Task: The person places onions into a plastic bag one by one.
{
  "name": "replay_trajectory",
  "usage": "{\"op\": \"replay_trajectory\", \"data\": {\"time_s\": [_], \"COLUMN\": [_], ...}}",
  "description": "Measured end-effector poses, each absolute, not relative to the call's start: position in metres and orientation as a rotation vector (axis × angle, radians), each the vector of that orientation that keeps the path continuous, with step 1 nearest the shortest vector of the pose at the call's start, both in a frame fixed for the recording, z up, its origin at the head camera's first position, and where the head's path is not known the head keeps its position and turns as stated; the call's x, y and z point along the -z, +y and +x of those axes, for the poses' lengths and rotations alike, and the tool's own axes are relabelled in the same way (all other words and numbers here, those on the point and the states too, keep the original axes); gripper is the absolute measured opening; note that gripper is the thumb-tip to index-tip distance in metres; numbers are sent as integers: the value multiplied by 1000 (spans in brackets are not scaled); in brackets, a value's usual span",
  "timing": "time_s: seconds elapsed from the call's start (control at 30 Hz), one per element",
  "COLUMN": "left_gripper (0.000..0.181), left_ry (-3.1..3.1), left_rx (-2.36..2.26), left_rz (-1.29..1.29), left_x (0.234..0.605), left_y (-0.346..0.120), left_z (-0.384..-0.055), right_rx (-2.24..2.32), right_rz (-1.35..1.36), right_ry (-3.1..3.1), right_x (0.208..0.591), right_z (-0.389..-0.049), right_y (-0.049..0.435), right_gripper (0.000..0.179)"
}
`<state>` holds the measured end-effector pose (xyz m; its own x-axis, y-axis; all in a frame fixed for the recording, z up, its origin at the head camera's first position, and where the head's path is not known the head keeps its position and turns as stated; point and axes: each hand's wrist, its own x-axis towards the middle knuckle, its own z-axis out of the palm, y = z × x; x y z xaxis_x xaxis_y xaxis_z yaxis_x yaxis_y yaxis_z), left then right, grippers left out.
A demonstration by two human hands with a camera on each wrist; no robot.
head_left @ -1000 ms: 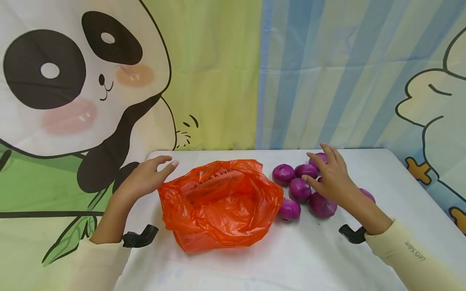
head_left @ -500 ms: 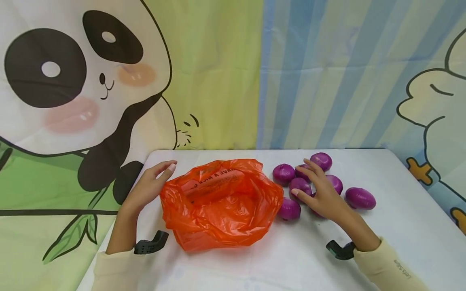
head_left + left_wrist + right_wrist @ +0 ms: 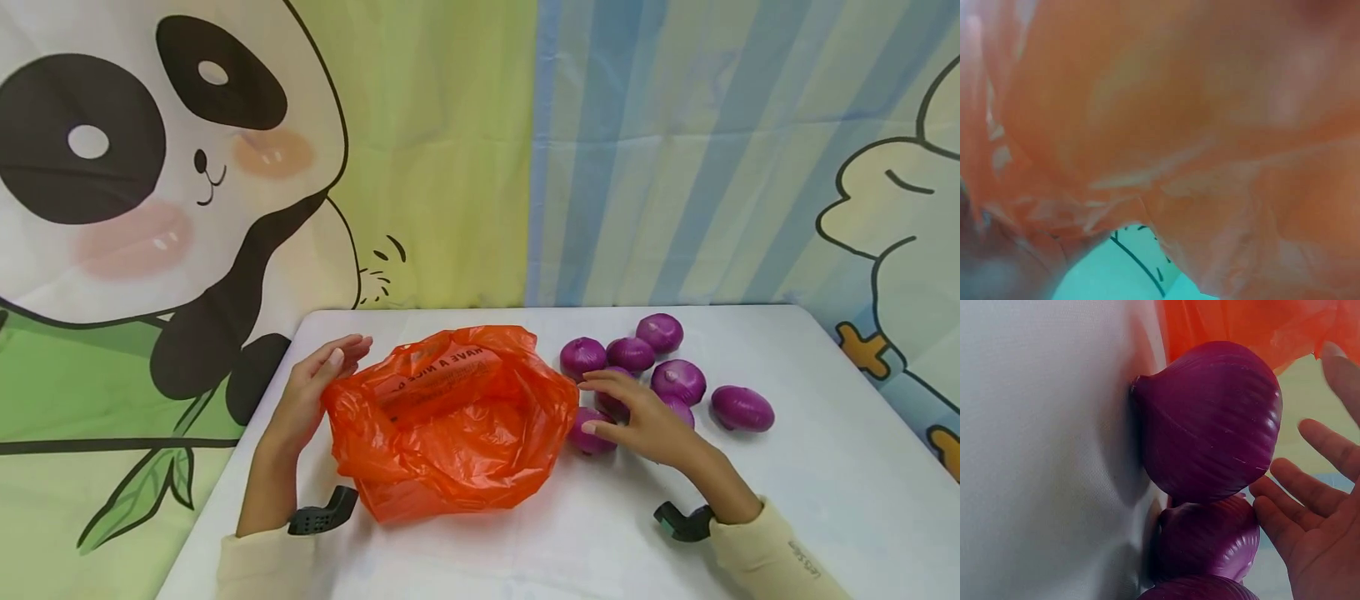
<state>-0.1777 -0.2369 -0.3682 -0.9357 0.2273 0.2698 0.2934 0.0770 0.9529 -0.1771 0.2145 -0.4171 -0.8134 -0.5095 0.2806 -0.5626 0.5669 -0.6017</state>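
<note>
An orange-red plastic bag (image 3: 468, 454), its mouth spread wide, stands mid-table in the head view. My left hand (image 3: 300, 400) is at its left rim with relaxed fingers; in the left wrist view the bag's film (image 3: 1166, 112) fills most of the picture. Beside the bag's right side lies a purple onion (image 3: 587, 437). My right hand (image 3: 651, 423) hovers at this onion, thumb and fingers apart and not curled round it. The right wrist view shows the onion (image 3: 1213, 422) large, with the spread fingers (image 3: 1329, 447) to its right.
Several more purple onions cluster behind and right of my right hand, among them one at the back (image 3: 660, 333) and one farther right (image 3: 742, 409). The white table (image 3: 817, 500) ends at a printed curtain (image 3: 442, 167).
My right hand has come left and nearer, from over the back onions to the one beside the bag. My left hand has shifted slightly right, closer against the bag's rim.
</note>
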Motion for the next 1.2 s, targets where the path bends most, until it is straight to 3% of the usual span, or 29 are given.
{"op": "replay_trajectory", "data": {"time_s": [0.17,0.6,0.83,1.2], "left_gripper": [39,31,37,38], "left_ry": [-2038,-2067,-2095,-2193], "left_rx": [2232,2137,2136,2020], "left_rz": [-639,-571,-548,-556], "left_x": [378,389,382,381], "left_y": [-235,-226,-220,-216], "left_z": [-180,-184,-181,-183], "right_rx": [-1013,-854,-929,-1003], "right_rz": [899,991,1152,1106], "right_ry": [-2765,-2915,-2852,-2798], "right_x": [417,433,441,442], "right_z": [-176,-170,-174,-173], "right_y": [209,195,191,193], "right_gripper": [60,65,67,61]}}
